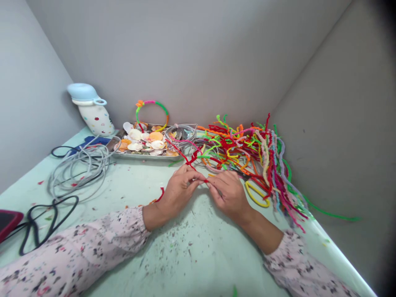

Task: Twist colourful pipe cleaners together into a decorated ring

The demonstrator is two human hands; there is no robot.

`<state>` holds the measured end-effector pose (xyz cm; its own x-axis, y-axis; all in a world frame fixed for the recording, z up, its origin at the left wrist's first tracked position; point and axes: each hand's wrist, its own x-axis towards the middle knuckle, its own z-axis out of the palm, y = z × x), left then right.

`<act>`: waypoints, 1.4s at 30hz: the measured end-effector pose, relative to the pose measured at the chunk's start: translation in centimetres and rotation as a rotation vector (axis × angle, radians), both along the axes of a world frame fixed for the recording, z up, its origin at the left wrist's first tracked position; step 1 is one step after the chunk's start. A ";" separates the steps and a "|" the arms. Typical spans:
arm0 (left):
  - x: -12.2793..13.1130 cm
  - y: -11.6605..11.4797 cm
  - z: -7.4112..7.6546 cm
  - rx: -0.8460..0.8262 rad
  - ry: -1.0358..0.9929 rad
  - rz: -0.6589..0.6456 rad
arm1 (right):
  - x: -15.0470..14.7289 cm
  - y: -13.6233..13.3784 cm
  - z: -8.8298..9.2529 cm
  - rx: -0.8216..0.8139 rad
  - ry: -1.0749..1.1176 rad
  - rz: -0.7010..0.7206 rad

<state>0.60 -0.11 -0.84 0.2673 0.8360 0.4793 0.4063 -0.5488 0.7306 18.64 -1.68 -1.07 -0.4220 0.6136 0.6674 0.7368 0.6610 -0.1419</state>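
A red fuzzy stem (192, 159) runs over the fingers of my left hand (179, 187) and down to where both hands meet. My left thumb and forefinger pinch it near the middle of the table. Right beside them, the fingers of my right hand (227, 192) are closed on the same red stem, of which only a short bit shows between the fingertips. Just behind my hands lies a large tangled pile of coloured fuzzy stems (244, 144). Yellow-handled scissors (256, 194) rest at the pile's front edge, to the right of my right hand.
A metal tray (145, 156) of shells holds up a colourful ring (168, 111). Behind left stands a bottle (94, 113) with a blue lid. Grey wire coils (80, 169), a black cable (55, 222) and a red-edged device (10, 220) lie on the left of the green table (198, 255).
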 end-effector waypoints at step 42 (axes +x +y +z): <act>-0.2 0.0 0.4 -0.015 0.137 -0.023 | 0.1 0.0 0.4 0.048 -0.011 0.000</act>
